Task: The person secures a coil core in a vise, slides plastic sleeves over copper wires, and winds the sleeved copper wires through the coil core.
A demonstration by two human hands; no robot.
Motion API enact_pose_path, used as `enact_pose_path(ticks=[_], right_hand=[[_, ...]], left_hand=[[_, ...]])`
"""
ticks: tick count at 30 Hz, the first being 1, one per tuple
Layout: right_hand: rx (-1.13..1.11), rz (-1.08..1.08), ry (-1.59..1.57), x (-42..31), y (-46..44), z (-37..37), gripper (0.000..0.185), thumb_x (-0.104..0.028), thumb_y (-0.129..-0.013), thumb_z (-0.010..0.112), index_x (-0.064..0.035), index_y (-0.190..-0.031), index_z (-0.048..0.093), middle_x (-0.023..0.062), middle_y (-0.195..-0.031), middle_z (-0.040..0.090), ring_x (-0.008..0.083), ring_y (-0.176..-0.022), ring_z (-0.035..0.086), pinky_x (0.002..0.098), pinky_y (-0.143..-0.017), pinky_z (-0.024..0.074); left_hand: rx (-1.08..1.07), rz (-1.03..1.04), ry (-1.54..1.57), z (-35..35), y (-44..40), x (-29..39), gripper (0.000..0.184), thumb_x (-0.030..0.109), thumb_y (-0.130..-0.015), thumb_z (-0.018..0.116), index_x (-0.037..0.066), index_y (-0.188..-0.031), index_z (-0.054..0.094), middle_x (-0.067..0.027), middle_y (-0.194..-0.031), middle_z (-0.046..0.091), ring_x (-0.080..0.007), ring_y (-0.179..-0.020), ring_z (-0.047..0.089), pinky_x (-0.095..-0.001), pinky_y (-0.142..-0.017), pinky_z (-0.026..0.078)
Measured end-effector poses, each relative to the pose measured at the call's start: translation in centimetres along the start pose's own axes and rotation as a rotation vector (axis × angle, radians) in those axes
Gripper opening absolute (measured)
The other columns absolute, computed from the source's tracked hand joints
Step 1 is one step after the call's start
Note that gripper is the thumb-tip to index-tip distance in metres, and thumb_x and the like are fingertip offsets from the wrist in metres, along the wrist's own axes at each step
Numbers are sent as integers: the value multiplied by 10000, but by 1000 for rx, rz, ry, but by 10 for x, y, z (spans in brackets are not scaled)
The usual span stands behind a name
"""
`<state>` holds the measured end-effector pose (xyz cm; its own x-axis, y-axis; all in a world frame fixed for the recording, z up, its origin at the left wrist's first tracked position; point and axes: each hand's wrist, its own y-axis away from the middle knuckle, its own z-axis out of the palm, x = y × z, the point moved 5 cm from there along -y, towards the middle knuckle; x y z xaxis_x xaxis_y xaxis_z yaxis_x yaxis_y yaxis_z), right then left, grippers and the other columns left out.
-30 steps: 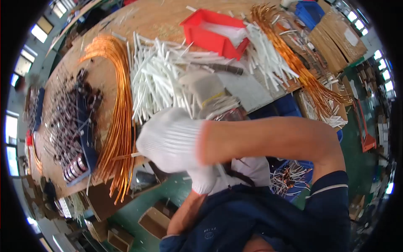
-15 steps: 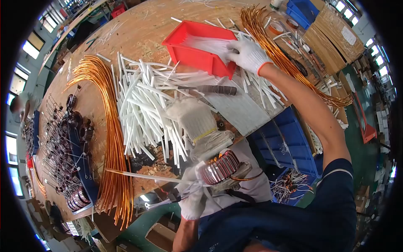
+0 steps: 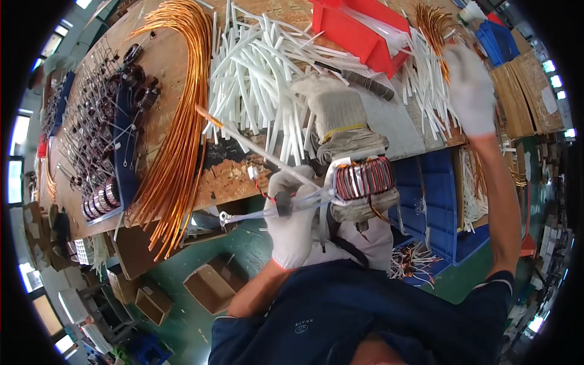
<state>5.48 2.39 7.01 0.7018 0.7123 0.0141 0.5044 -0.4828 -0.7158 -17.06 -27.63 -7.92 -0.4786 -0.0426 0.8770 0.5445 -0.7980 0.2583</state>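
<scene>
My left hand, in a white glove, has its fingers closed around the sleeved wire leads of a wound copper coil. The coil rests on a cloth-wrapped support at the table edge. One lead in a pale sleeve slants up to the left, its copper end bare. My right hand, also gloved, is raised by the right-hand copper wire bundle, right of the red bin. Motion blur smears its fingers, so any hold is unclear. Thin clear sleeves lie in the bin.
White tubes are heaped on the table beside a long copper wire bundle. A dark-handled tool lies near the bin. Finished coils crowd a blue tray at left. Below right stands a blue crate.
My right hand has left the red bin and moved right, to the copper bundle. The view has shifted, and the sleeved lead now points more steeply upward. My left hand stays at the leads.
</scene>
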Motion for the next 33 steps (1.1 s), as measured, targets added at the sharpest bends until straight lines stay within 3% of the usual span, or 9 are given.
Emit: enact_pose_path(ticks=[3, 4, 10, 11, 16, 17, 20, 26, 33], right_hand=[[-85, 485, -324, -48, 27, -97, 278, -175, -1096, 584, -34, -1320, 670, 159, -969, 719, 270, -799, 672, 357, -712, 539], [-88, 637, -530, -59, 42, -122, 299, -156, -1104, 577, -4, -1351, 653, 131, -907, 704, 205, -741, 647, 323, -652, 516], [-269, 115, -642, -151, 73, -238, 282, -176, -1048, 635, 21, -1247, 672, 59, -793, 598, 161, -641, 590, 279, -552, 454], [-268, 114, -638, -157, 76, -239, 282, -176, -1048, 635, 21, -1247, 672, 59, -793, 598, 161, -641, 590, 279, -552, 454], [-363, -176, -517, -191, 93, -231, 181, -139, -956, 711, -43, -1108, 715, 83, -927, 687, 219, -797, 689, 409, -639, 566], [-309, -180, -642, -205, 81, -223, 313, -202, -935, 759, -48, -1204, 717, 108, -1079, 720, 236, -988, 707, 477, -904, 588], [12, -398, -482, -214, 75, -204, 265, 51, -954, 609, 83, -1216, 627, 218, -890, 666, 284, -632, 639, 401, -502, 509], [-141, -341, -467, -222, 61, -197, 324, 31, -884, 704, 24, -1207, 680, 190, -998, 711, 310, -778, 693, 399, -638, 559], [-406, -71, -412, -228, 56, -107, 200, -98, -860, 863, -24, -990, 729, 122, -882, 746, 240, -673, 711, 357, -599, 553]], left_hand=[[-2, 41, 57, -5, 10, 3, 412, -71, -961, 671, -17, -1354, 560, -91, -1210, 650, -162, -1094, 644, -324, -996, 533], [-48, 187, -72, -8, 11, 4, 443, 148, -1046, 678, -5, -1420, 498, -54, -890, 654, -51, -583, 502, -219, -492, 396], [-62, 180, 27, 14, 11, 27, 479, 35, -1002, 621, -27, -1449, 462, -97, -1021, 668, -74, -590, 540, -228, -493, 424], [-135, 97, 172, 9, 8, 20, 553, -49, -960, 625, -16, -1492, 477, -97, -1142, 647, -82, -831, 606, -239, -683, 504], [-210, 24, 319, 15, -17, 24, 576, 9, -948, 696, -27, -1479, 478, -115, -1108, 697, -117, -803, 667, -207, -638, 520], [-254, -12, 270, 16, -20, 21, 561, 28, -949, 720, -30, -1453, 483, -140, -1124, 701, -114, -750, 644, -197, -579, 501], [-209, 54, 225, 6, -19, 12, 520, 20, -943, 723, -34, -1416, 515, -147, -1123, 716, -115, -784, 662, -200, -597, 517], [-168, 50, 286, 2, -13, 0, 423, 65, -977, 718, -16, -1361, 561, -128, -1083, 742, -105, -798, 672, -208, -625, 515], [-274, 170, 351, 7, -13, 1, 595, -36, -908, 615, -64, -1491, 499, -176, -1343, 650, -252, -1194, 657, -399, -1071, 527]])
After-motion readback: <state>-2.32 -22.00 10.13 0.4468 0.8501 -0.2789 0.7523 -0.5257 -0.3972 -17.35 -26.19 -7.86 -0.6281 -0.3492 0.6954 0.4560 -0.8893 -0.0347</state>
